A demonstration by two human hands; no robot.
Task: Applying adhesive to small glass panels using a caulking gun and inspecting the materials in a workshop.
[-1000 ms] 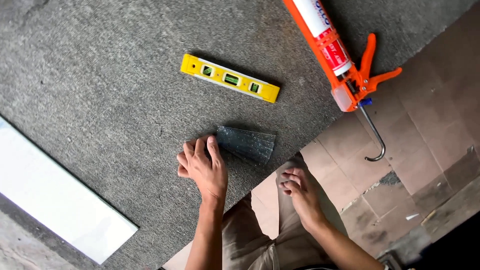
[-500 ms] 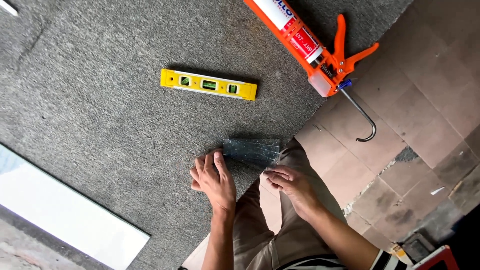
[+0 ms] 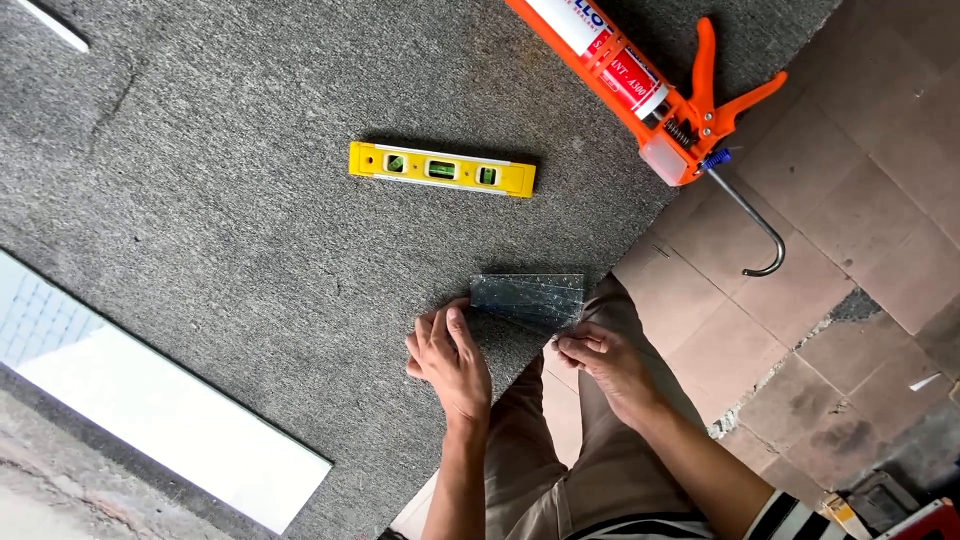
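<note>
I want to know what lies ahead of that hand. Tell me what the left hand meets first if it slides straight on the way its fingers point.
The left hand points up the grey carpet; the yellow level looks first in line, probably.

- Left hand [image 3: 450,355] lay palm down, fingers together and pointing forward, forearm straight behind it.
- Right hand [image 3: 603,362] was curled, fingertips [image 3: 566,345] pinched, forearm angled out to the right.
</note>
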